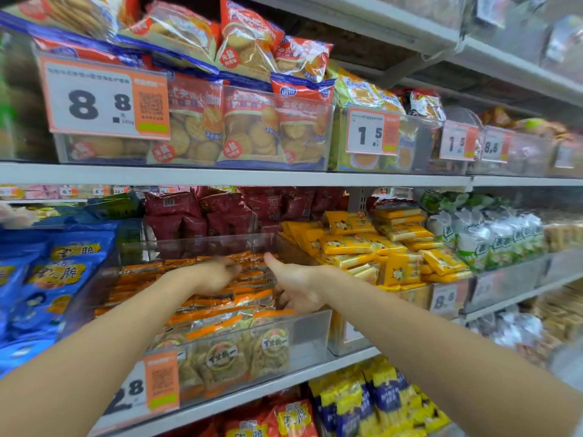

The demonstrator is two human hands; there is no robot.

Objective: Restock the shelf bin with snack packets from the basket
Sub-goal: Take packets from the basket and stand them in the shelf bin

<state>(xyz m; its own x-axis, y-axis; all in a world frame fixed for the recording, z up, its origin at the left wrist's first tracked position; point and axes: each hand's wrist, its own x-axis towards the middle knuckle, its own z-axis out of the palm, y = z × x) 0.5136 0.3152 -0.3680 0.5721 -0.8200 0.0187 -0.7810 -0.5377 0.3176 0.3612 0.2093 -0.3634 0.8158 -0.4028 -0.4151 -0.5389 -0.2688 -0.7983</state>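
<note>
A clear plastic shelf bin point(310, 337) on the middle shelf holds several orange-topped snack packets point(220, 323) in rows. Both my hands reach into it. My left hand point(217, 275) lies palm down on the packets near the back, fingers curled onto them. My right hand point(295, 287) is at the bin's right side, thumb up, its fingers tucked down among the packets and partly hidden. I cannot tell whether either hand holds a packet. The basket is out of view.
Blue bags point(47, 279) fill the bin to the left, yellow packets point(394, 250) the bin to the right, dark red bags point(220, 212) behind. The shelf above point(236, 176) carries biscuit bags and price cards. More goods sit on the shelf below.
</note>
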